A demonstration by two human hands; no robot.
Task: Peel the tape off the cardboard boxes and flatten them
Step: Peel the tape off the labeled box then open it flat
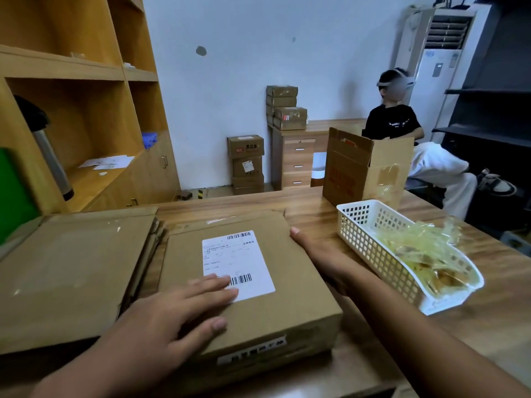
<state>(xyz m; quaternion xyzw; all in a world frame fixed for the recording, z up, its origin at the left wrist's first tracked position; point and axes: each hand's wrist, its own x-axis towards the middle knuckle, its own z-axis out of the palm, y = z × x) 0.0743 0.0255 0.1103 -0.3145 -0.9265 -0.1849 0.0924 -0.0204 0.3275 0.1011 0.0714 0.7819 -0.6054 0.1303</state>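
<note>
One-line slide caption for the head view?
Labelled cardboard box under the flat left hand, right hand against its side; flattened boxes beside it, basket of peeled tape.

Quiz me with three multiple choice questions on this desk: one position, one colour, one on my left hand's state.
1. The white basket sits on which side of the labelled box? A left, B right, C on top.
2. The box's label is A green, B white, C red.
3. The left hand is A lying flat on the box, B pinching tape, C raised in air.
B, the basket stands right of the box; B, the label is white; A, straight fingers rest on the box top.
</note>
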